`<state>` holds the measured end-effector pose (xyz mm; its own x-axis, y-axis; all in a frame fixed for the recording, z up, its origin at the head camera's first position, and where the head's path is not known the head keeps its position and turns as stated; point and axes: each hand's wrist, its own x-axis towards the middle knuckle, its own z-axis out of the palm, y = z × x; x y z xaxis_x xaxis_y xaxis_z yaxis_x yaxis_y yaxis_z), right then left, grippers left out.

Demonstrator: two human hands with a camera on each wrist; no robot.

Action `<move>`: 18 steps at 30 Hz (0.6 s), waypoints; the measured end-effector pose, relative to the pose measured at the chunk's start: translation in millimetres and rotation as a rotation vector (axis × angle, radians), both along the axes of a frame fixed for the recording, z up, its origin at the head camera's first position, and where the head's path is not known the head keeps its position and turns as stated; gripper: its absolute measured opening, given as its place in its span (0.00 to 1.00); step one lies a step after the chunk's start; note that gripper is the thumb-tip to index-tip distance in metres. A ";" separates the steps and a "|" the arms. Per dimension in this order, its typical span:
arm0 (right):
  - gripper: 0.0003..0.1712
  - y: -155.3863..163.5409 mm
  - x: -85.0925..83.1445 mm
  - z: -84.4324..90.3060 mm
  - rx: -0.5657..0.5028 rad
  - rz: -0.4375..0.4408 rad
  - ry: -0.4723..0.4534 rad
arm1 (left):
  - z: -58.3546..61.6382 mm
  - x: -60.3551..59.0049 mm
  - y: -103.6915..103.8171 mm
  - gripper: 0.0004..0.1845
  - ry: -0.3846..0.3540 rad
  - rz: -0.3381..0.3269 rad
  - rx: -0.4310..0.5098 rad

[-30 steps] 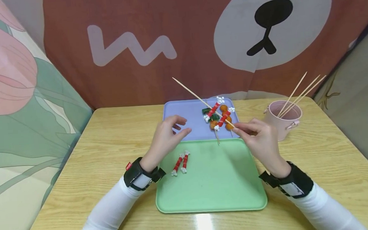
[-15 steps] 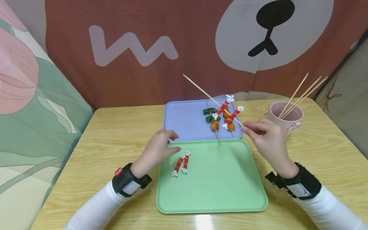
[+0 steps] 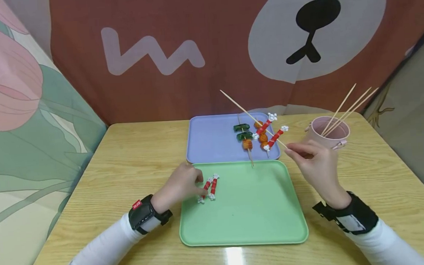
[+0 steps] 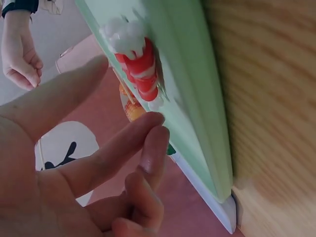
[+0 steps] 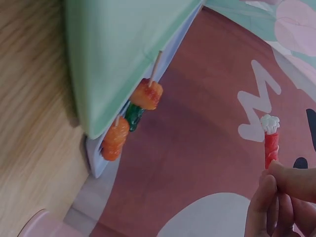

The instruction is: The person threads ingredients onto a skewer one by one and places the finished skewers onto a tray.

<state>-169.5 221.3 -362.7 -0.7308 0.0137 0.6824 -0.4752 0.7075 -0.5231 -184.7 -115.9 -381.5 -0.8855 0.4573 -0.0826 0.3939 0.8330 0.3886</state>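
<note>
Left hand, lower centre-left of the head view: down at the left edge of the green tray, fingertips touching the nearer of two red-and-white bone pieces that lie side by side on the tray. The left wrist view shows thumb and fingers loosely spread on either side of a piece, not closed on it; the grip is open and holds nothing.

Right hand, right of centre: raised just past the tray's upper right corner. Its grip is a pinch, thumb and fingertips pressed on the lower end of a held skewer. The stick slants up toward the upper left, its bare tip showing against the red backdrop. Two more red-and-white pieces are threaded on it, close above the fingers, hanging over the right end of the purple tray.

Purple tray sits behind the green one, edges touching. On it lie two finished skewers, with green and orange pieces; their stick ends reach over onto the green tray's rim.

Pink cup, right of the frame on the tabletop, just behind the right hand. Three bare sticks lean out of it toward the upper right.
</note>
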 end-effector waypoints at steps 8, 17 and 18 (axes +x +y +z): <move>0.07 7.8 2.9 -4.3 0.028 -0.031 -0.005 | -2.2 4.6 1.7 0.18 -0.087 0.018 -0.123; 0.07 10.4 1.5 -4.4 0.036 -0.042 -0.006 | -2.6 7.5 2.8 0.09 -0.098 0.072 -0.148; 0.07 10.4 1.3 -4.6 0.036 -0.042 -0.008 | -2.9 7.4 2.5 0.08 -0.097 0.076 -0.150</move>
